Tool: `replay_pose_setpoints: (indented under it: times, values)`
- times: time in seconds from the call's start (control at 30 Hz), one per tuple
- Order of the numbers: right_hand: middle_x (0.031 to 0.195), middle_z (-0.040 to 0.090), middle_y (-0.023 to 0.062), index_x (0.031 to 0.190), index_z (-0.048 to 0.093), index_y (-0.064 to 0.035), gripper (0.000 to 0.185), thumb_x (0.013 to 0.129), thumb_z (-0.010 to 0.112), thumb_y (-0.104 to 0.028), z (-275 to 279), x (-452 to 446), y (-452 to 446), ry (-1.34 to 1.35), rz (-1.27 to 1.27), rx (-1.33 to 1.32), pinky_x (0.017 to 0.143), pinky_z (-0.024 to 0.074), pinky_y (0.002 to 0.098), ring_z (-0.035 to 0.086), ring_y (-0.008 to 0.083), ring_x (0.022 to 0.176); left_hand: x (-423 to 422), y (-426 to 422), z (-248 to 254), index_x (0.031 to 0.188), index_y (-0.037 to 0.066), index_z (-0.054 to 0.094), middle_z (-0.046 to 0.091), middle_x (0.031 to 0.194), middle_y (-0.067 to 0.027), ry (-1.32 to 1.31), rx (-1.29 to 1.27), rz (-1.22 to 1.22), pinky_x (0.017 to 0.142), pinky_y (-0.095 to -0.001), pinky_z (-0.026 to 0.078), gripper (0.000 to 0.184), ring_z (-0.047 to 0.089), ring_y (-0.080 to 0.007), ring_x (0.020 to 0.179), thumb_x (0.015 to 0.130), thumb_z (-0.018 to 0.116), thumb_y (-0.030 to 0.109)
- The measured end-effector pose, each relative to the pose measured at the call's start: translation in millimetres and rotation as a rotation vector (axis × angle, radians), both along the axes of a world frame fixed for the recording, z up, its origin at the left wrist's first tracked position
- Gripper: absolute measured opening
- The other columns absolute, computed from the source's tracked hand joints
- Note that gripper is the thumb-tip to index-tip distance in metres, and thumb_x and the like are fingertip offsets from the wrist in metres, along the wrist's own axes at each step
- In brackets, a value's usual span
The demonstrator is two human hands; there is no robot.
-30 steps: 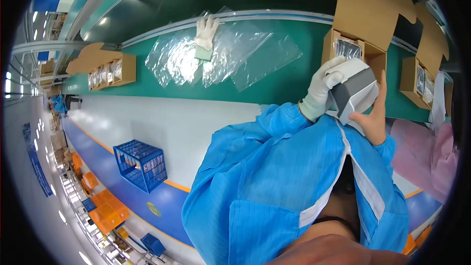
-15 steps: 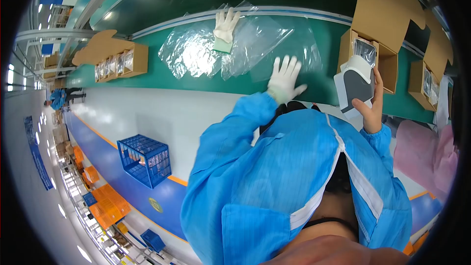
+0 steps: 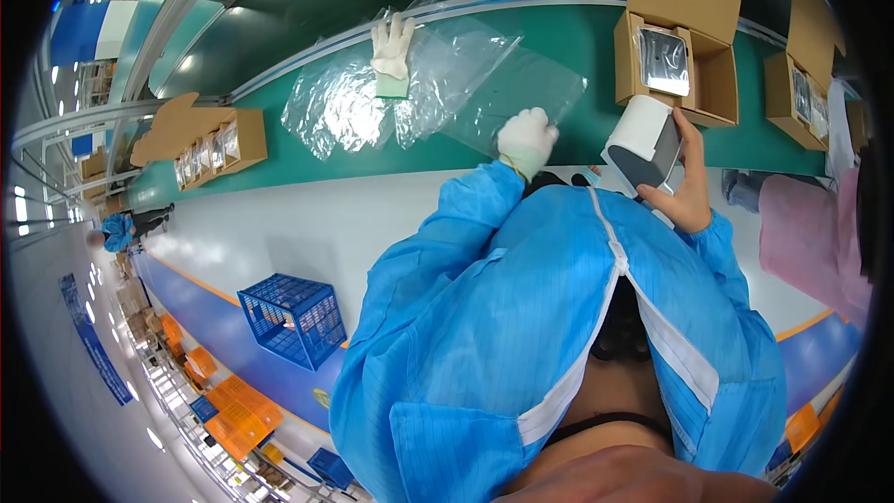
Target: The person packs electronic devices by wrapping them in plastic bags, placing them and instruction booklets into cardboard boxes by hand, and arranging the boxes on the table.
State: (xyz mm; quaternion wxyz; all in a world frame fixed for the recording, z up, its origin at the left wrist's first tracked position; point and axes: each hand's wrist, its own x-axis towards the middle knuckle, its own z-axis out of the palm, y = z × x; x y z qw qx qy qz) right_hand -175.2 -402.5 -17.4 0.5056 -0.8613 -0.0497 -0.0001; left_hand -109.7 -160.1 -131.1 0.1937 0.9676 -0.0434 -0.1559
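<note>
My left hand (image 3: 528, 142), in a white glove, is closed with its fingers curled, at the front edge of the green table beside a clear plastic bag (image 3: 507, 98). Whether any film is caught in those fingers is hidden. My bare right hand (image 3: 687, 188) grips a white and grey device (image 3: 643, 144) from its right side, thumb on the grey face. Just beyond it stands an open cardboard box (image 3: 717, 84) with a dark item in clear wrapping (image 3: 663, 61) in one compartment. A loose white glove (image 3: 391, 51) lies on the plastic bags.
Another open carton (image 3: 803, 116) with wrapped items stands to the right, and one more carton (image 3: 244, 142) to the left on the green table (image 3: 303, 156). A blue crate (image 3: 293, 317) sits on the floor. Pink cloth (image 3: 805, 233) is at the right; a person (image 3: 119, 231) stands far off.
My left hand has gone from spread fingers to a closed fist. The clear bag's right edge has changed shape. My right hand still holds the device, now tilted differently and clear of the wrapped item.
</note>
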Motion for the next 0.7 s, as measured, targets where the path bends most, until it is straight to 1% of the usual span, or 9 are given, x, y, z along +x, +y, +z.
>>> replay_pose_setpoints:
  times: [0.07,0.1,0.17,0.27,0.47,0.53,0.6,0.67,0.7]
  values:
    - [0.129,0.036,0.0188,0.139,0.027,-0.0050,0.098,0.054,0.073,-0.017,-4.1,-1.6,-4.2,-0.022,0.034,-0.043,0.100,0.0327,0.0406,0.039,0.0340,0.120,20.0,14.9,-15.3,0.093,0.002,0.064,0.064,0.084,-0.0113,0.208,-0.243,0.055,0.068,-0.0373,0.051,0.023,0.061,-0.0259,0.073,0.078,0.064,0.020]
    - [0.129,0.036,0.0188,0.139,0.027,-0.0050,0.098,0.054,0.073,-0.017,-7.0,-3.8,-5.7,-0.020,0.029,-0.040,0.100,0.0327,0.0406,0.039,0.0340,0.120,24.3,21.6,-19.7,0.093,0.002,0.064,0.064,0.084,-0.0113,0.210,-0.239,0.050,0.068,-0.0373,0.051,0.023,0.061,-0.0259,0.073,0.078,0.064,0.020]
    - [0.129,0.035,0.0201,0.138,0.028,-0.0049,0.098,0.053,0.074,-0.017,-14.8,-6.1,-7.3,-0.014,0.044,-0.019,0.101,0.0323,0.0411,0.039,0.0356,0.120,31.7,33.0,-20.1,0.093,-0.001,0.064,0.065,0.077,-0.0089,0.538,-0.632,0.321,0.058,-0.0291,0.053,0.023,0.061,-0.0169,0.064,0.082,0.062,0.018]
    - [0.128,0.035,0.0213,0.138,0.029,-0.0049,0.098,0.052,0.076,-0.019,-26.6,-2.5,0.5,-0.067,0.087,-0.025,0.101,0.0325,0.0411,0.039,0.0373,0.119,36.4,38.6,-18.7,0.094,-0.003,0.064,0.064,0.080,-0.0070,0.634,-0.697,0.342,0.055,-0.0232,0.052,0.021,0.060,-0.0109,0.066,0.084,0.061,0.016]
    - [0.127,0.036,0.0248,0.135,0.033,-0.0070,0.095,0.053,0.076,-0.021,-41.8,28.6,46.0,-0.170,0.130,0.055,0.099,0.0339,0.0431,0.039,0.0408,0.119,30.0,33.8,-16.7,0.095,-0.003,0.063,0.065,0.078,-0.0083,0.539,-0.635,0.307,0.056,-0.0274,0.052,0.021,0.062,-0.0162,0.065,0.081,0.062,0.012]
    - [0.125,0.037,0.0236,0.135,0.034,-0.0086,0.093,0.053,0.076,-0.021,-48.5,45.6,70.2,-0.204,0.153,0.055,0.098,0.0345,0.0433,0.039,0.0405,0.116,28.5,46.9,-41.9,0.097,-0.003,0.063,0.065,0.078,-0.0086,0.409,-0.774,0.161,0.058,-0.0292,0.053,0.022,0.065,-0.0182,0.068,0.080,0.060,0.011]
    - [0.125,0.037,0.0223,0.134,0.035,-0.0093,0.093,0.052,0.076,-0.019,-65.1,59.1,77.1,-0.223,0.162,-0.043,0.098,0.0348,0.0424,0.039,0.0399,0.116,30.2,51.0,-48.4,0.095,-0.002,0.063,0.065,0.080,-0.0092,0.350,-0.781,0.170,0.058,-0.0306,0.054,0.020,0.066,-0.0194,0.072,0.082,0.057,0.010]
    - [0.125,0.036,0.0209,0.134,0.035,-0.0100,0.092,0.052,0.077,-0.017,-78.1,72.4,82.5,-0.252,0.176,-0.141,0.097,0.0350,0.0415,0.039,0.0393,0.115,33.9,51.0,-26.8,0.094,-0.002,0.063,0.065,0.082,-0.0099,0.528,-0.934,0.566,0.059,-0.0306,0.055,0.018,0.066,-0.0201,0.073,0.081,0.058,0.010]
    - [0.124,0.037,0.0205,0.134,0.036,-0.0122,0.092,0.052,0.076,-0.018,-85.9,74.9,79.9,-0.269,0.204,-0.238,0.094,0.0361,0.0418,0.040,0.0385,0.113,33.0,55.6,-22.5,0.094,-0.002,0.061,0.064,0.082,-0.0100,0.482,-0.969,0.572,0.060,-0.0299,0.053,0.019,0.064,-0.0179,0.070,0.083,0.059,0.013]
